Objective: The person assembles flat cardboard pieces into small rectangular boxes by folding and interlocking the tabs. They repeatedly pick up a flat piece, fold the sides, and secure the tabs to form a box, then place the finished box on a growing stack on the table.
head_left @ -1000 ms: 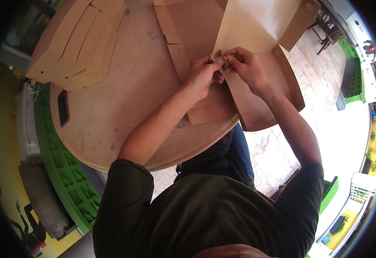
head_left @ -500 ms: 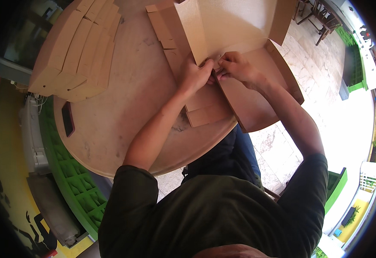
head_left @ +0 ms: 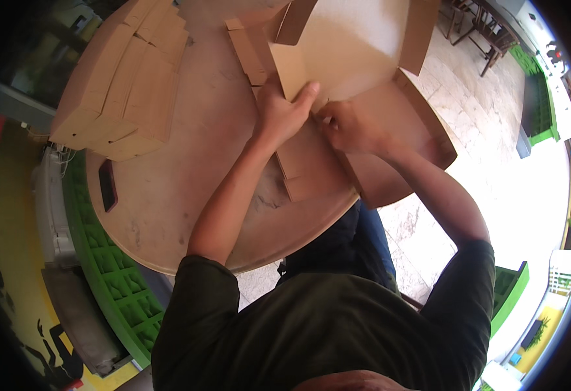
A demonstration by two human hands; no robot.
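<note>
one open box (head_left: 396, 104) of smooth brown cardboard is jutting past the right edge of one round, mottled table (head_left: 161, 221). the left hand (head_left: 285, 116) is pinching its side flap (head_left: 290, 67), thumb on top; the right hand (head_left: 354, 129) is curling at the box's left side, its grip hidden. one cardboard stack (head_left: 125, 88) and one phone (head_left: 108, 186) are lying left; pale floor tiles (head_left: 453, 101) are showing right.
</note>
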